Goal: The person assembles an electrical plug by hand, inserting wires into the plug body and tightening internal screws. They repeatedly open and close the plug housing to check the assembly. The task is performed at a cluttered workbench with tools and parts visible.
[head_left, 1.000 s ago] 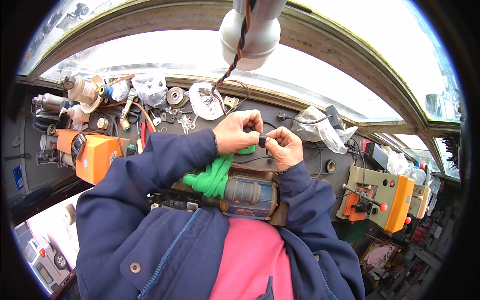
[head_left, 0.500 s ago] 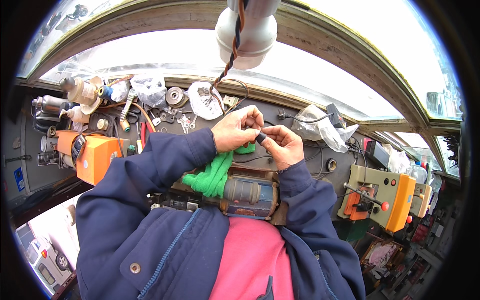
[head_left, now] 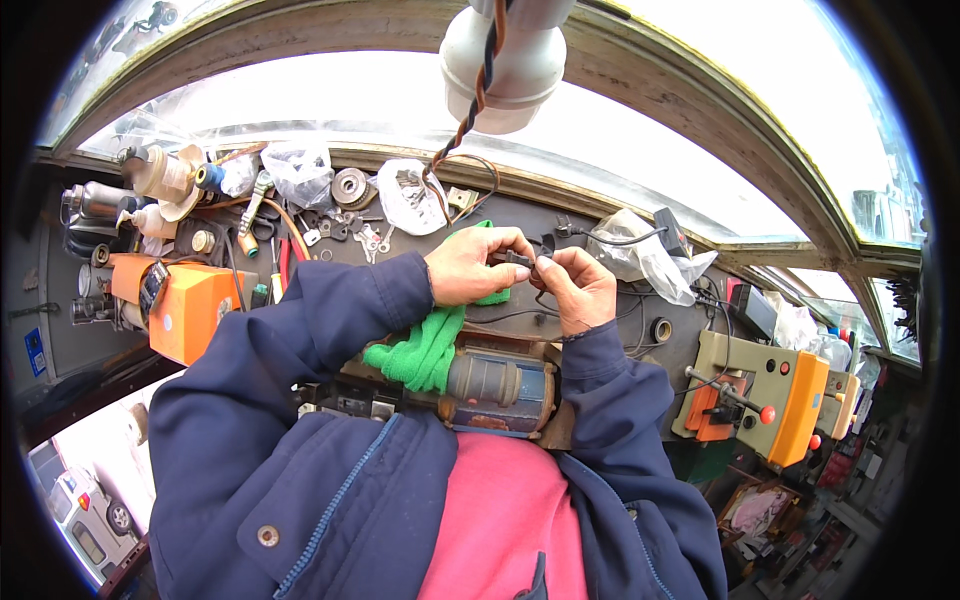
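Above the middle of the bench, my left hand (head_left: 472, 266) and my right hand (head_left: 577, 287) meet fingertip to fingertip. Between them is a small black piece (head_left: 518, 258), too small and partly covered for me to name. The thumb and fingers of my left hand pinch one end. My right thumb and forefinger close on its other side. A green cloth (head_left: 425, 352) lies below my left hand, draped over the left end of a blue-grey motor-like machine (head_left: 500, 392) close to my body.
Loose keys (head_left: 372, 240), a clear bag of small metal parts (head_left: 410, 200) and a toothed metal wheel (head_left: 351, 188) lie along the window side. An orange machine (head_left: 190, 315) stands left, a beige-and-orange machine with red knobs (head_left: 755, 385) right. A twisted cable (head_left: 482, 95) hangs ahead.
The black piece has turned from slanting at my right fingertips to lying more level between both hands. My right hand has shifted slightly right, and more green cloth shows behind my left hand.
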A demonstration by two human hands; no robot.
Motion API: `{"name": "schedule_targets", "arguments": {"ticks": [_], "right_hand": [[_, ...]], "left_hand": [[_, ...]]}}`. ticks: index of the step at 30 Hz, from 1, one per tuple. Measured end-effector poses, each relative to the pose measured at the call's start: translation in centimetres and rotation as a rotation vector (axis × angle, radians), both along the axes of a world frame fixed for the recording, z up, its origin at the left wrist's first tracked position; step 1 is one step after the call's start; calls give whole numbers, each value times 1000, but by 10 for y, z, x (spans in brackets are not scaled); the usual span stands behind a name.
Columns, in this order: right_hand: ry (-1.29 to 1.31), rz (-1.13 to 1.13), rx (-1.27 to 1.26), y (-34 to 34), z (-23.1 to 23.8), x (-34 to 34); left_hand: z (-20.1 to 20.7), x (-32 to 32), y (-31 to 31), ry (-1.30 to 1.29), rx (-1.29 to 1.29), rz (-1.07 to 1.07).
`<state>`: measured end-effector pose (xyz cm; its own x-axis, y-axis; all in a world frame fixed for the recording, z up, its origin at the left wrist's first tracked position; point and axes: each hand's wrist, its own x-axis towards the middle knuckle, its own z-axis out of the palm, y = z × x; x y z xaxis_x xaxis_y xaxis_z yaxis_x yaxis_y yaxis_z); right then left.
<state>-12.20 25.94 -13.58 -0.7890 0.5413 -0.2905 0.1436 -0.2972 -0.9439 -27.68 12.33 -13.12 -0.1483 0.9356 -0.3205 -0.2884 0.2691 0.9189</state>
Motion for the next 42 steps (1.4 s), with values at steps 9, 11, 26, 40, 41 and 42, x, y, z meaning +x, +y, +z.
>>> {"name": "schedule_targets", "arguments": {"ticks": [9,11,26,40,41,42], "right_hand": [[-11,-42,-89,0,7,-2],[-26,-51,-118,0,8,-2],[-48,-78,-292,5,5,-4],[-17,-105,-330,6,-5,-6],[2,-118,-342,6,-5,-6],[-20,-117,-339,6,-5,-6]], "left_hand": [[8,2,-2,374,107,38],[12,2,-3,415,87,34],[19,5,-2,670,223,69],[21,7,0,767,211,48],[21,7,0,762,216,51],[22,8,0,760,213,51]]}}
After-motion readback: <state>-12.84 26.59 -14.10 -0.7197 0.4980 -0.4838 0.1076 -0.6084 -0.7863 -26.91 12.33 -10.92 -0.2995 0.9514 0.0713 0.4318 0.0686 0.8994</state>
